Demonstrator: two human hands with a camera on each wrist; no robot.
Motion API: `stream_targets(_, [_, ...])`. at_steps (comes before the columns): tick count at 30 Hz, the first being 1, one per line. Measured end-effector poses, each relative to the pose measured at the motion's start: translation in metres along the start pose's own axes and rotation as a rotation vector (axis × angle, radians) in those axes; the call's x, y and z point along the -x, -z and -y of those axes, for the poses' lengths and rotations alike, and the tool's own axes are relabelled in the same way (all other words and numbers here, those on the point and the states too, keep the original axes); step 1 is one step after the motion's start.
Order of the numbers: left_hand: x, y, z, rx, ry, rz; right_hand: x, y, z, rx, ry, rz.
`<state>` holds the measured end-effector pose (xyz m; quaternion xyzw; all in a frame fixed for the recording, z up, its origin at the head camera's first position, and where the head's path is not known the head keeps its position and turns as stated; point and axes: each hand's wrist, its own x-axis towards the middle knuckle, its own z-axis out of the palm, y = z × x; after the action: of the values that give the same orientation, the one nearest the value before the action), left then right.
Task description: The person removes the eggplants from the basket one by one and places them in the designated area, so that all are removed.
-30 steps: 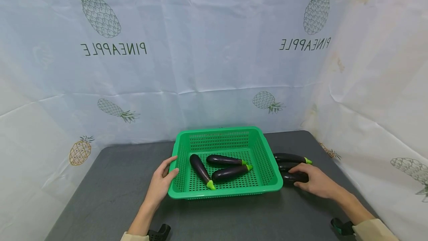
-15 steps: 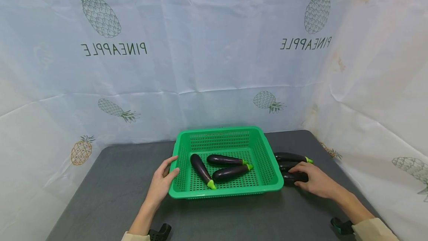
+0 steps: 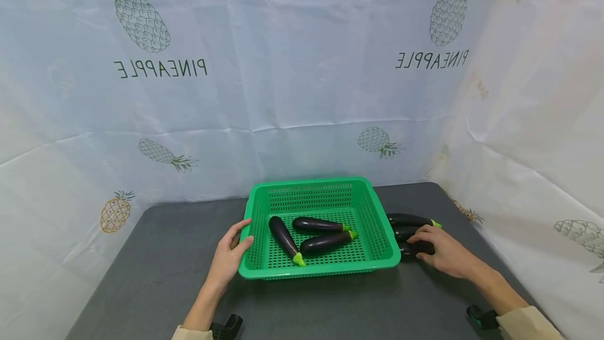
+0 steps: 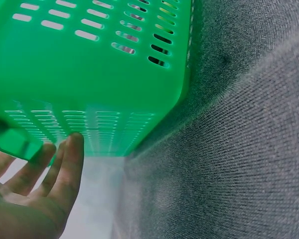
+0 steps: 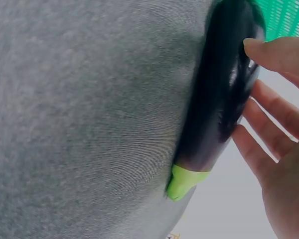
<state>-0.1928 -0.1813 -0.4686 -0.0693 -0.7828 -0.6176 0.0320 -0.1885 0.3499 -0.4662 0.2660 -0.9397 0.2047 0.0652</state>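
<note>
1. Green basket, one, slotted, landmark for the entries below: it is sitting upright on the grey counter.
2. Left hand, mine: it is resting at the basket's left rim, its fingers lying nearly straight and apart, touching the plastic.
3. Right hand, mine: it is working to the right of the basket, thumb and fingers pinching the near eggplant.
4. Near eggplant, glossy, dark purple, green-capped: it is lying on the counter just right of the basket.
5. Middle eggplant and far eggplant: both are lying right of the basket, beyond the near one, their left ends disappearing behind its rim.
6. Slanted eggplant: it is lying in the left part of the basket, cap pointing toward the front rim.
7. Back eggplant and front eggplant: they are lying near the basket's middle, caps pointing to its right wall.
8. Pale cloth, pineapple-printed: it is hanging behind the basket, showing mirrored lettering.
</note>
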Motion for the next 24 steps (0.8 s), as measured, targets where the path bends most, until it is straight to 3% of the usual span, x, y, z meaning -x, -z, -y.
stream_targets(15, [0.0,0.0,-0.003,0.021,0.003,0.008,-0.012,0.014,0.022,-0.112,0.014,-0.105])
stream_targets(24, [0.0,0.0,-0.004,0.031,-0.001,0.011,-0.02,0.028,0.038,-0.112,0.022,-0.19])
